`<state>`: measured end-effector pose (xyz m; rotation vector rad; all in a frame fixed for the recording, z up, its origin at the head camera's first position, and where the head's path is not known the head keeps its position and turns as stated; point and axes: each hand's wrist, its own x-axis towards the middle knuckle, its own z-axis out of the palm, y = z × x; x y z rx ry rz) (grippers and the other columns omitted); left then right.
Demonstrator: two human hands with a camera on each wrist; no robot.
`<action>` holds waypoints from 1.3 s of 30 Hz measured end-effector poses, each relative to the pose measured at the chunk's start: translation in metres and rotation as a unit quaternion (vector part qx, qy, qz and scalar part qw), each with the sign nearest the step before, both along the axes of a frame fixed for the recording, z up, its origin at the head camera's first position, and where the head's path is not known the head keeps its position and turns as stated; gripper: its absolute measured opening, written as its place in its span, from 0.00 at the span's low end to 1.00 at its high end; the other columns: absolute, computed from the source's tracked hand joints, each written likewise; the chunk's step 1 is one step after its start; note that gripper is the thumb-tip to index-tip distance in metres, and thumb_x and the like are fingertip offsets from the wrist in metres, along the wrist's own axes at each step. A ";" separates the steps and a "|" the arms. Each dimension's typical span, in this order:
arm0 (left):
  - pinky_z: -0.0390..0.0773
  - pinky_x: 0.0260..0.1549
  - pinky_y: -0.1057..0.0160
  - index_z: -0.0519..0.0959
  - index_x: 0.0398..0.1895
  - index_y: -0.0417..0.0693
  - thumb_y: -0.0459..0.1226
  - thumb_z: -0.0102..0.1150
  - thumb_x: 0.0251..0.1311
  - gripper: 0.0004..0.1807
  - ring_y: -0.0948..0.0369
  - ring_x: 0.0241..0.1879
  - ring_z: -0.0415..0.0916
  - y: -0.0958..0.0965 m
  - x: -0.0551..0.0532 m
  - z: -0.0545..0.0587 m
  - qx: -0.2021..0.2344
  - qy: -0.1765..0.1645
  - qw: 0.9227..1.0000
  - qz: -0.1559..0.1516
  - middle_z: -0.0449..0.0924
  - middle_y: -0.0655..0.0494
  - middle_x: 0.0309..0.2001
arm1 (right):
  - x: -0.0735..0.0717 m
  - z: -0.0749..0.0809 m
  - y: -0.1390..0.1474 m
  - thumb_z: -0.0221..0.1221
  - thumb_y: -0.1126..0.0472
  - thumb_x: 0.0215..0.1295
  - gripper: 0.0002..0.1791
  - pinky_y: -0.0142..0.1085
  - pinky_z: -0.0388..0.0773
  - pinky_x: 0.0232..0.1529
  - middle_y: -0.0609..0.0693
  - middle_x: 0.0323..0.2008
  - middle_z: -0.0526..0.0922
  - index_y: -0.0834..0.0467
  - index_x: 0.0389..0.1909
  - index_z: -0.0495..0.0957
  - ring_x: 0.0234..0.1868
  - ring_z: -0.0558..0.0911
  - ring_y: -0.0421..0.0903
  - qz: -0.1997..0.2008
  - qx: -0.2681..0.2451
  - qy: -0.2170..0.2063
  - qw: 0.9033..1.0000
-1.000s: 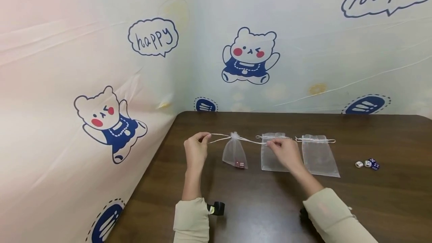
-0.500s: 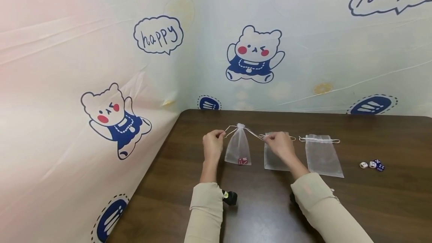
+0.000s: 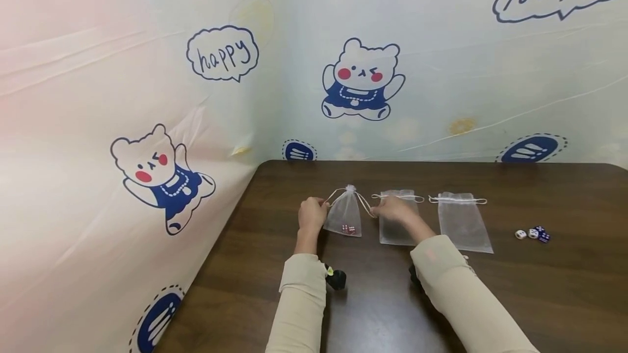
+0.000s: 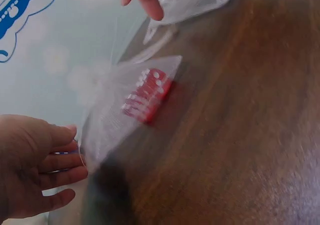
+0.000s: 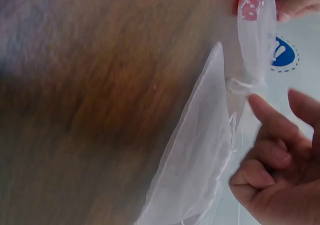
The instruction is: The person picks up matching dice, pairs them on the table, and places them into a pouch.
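A small sheer white drawstring pouch (image 3: 343,212) lies on the dark wooden table, its neck gathered and its cords looping out to both sides. Red dice with white dots (image 4: 149,92) show through the mesh at its bottom. My left hand (image 3: 312,214) is at the left cord, thumb and fingers apart and loosely extended in the left wrist view. At the right cord is my right hand (image 5: 280,160), index fingertip right by the cord loop, thumb spread away, other fingers curled loosely. It overlaps a second, flat pouch (image 3: 396,233) in the head view.
A third flat sheer pouch (image 3: 463,225) lies further right. Beyond it sit several white and blue dice (image 3: 533,233) in a small cluster. A printed cloth backdrop (image 3: 363,135) rises behind the table and along its left side.
Both hands have come inward and lower toward the pouch, and its cords have gone from pulled taut to slack loops. Thumbs and fingers now stand apart at the cord ends.
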<state>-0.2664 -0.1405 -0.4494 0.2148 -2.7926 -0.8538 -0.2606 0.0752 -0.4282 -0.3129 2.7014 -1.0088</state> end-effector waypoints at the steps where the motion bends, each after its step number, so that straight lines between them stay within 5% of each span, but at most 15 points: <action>1: 0.75 0.39 0.52 0.84 0.40 0.41 0.37 0.59 0.58 0.11 0.48 0.40 0.79 -0.001 0.000 -0.001 0.000 -0.010 1.000 -0.001 0.83 0.47 0.37 | -0.001 0.000 0.000 0.54 0.58 0.62 0.19 0.35 0.66 0.23 0.50 0.17 0.71 0.63 0.15 0.75 0.20 0.68 0.45 0.006 -0.004 -0.010 1.000; 4: 0.75 0.38 0.50 0.83 0.42 0.40 0.37 0.58 0.59 0.12 0.46 0.41 0.78 -0.002 0.001 0.000 0.000 -0.017 1.000 -0.001 0.82 0.45 0.39 | -0.003 0.003 0.002 0.54 0.57 0.63 0.19 0.34 0.66 0.22 0.49 0.15 0.69 0.60 0.13 0.72 0.19 0.68 0.44 0.005 0.002 -0.006 1.000; 7: 0.75 0.40 0.50 0.82 0.44 0.39 0.36 0.58 0.59 0.13 0.45 0.42 0.78 -0.002 -0.001 0.006 -0.002 -0.001 1.000 -0.002 0.82 0.44 0.41 | -0.004 0.014 0.008 0.52 0.54 0.64 0.19 0.42 0.74 0.36 0.61 0.32 0.81 0.67 0.30 0.82 0.36 0.79 0.56 -0.011 0.007 0.007 1.000; 10: 0.74 0.42 0.51 0.81 0.46 0.39 0.37 0.58 0.59 0.14 0.46 0.45 0.77 -0.001 -0.002 0.015 -0.008 0.030 0.999 -0.014 0.81 0.44 0.44 | -0.003 0.030 0.019 0.49 0.53 0.67 0.23 0.51 0.70 0.50 0.65 0.50 0.77 0.68 0.49 0.77 0.52 0.73 0.64 -0.022 -0.015 0.026 0.999; 16: 0.69 0.52 0.53 0.77 0.52 0.40 0.38 0.58 0.60 0.18 0.48 0.53 0.72 0.012 0.002 0.041 -0.008 0.113 0.989 -0.094 0.75 0.45 0.54 | 0.013 0.065 0.046 0.48 0.50 0.68 0.24 0.53 0.69 0.50 0.63 0.51 0.77 0.65 0.53 0.76 0.51 0.75 0.61 -0.065 -0.088 0.103 0.989; 24: 0.65 0.54 0.46 0.73 0.59 0.45 0.42 0.58 0.61 0.24 0.51 0.59 0.66 0.043 0.026 0.069 -0.055 0.170 0.961 -0.212 0.69 0.50 0.61 | 0.067 0.103 0.065 0.51 0.48 0.68 0.22 0.42 0.73 0.38 0.59 0.44 0.81 0.61 0.51 0.78 0.39 0.79 0.50 -0.111 -0.135 0.236 0.956; 29: 0.64 0.56 0.50 0.68 0.63 0.45 0.44 0.57 0.61 0.28 0.54 0.63 0.62 0.069 0.037 0.064 -0.105 0.182 0.937 -0.279 0.65 0.50 0.64 | 0.102 0.111 0.070 0.55 0.56 0.66 0.14 0.25 0.70 0.29 0.55 0.39 0.83 0.59 0.46 0.81 0.30 0.75 0.40 -0.110 -0.138 0.318 0.931; 32: 0.62 0.59 0.53 0.66 0.65 0.46 0.45 0.56 0.61 0.29 0.57 0.64 0.59 0.084 0.039 0.056 -0.115 0.158 0.931 -0.308 0.63 0.52 0.65 | 0.117 0.109 0.074 0.58 0.61 0.64 0.11 0.21 0.67 0.27 0.54 0.36 0.83 0.60 0.44 0.82 0.28 0.73 0.36 -0.107 -0.136 0.349 0.921; 39: 0.61 0.59 0.56 0.63 0.67 0.51 0.47 0.54 0.62 0.30 0.60 0.66 0.55 0.109 0.035 0.029 -0.166 0.081 0.923 -0.338 0.59 0.55 0.67 | 0.131 0.084 0.092 0.59 0.64 0.62 0.09 0.20 0.68 0.27 0.53 0.35 0.83 0.60 0.41 0.82 0.27 0.73 0.32 -0.113 -0.124 0.346 0.923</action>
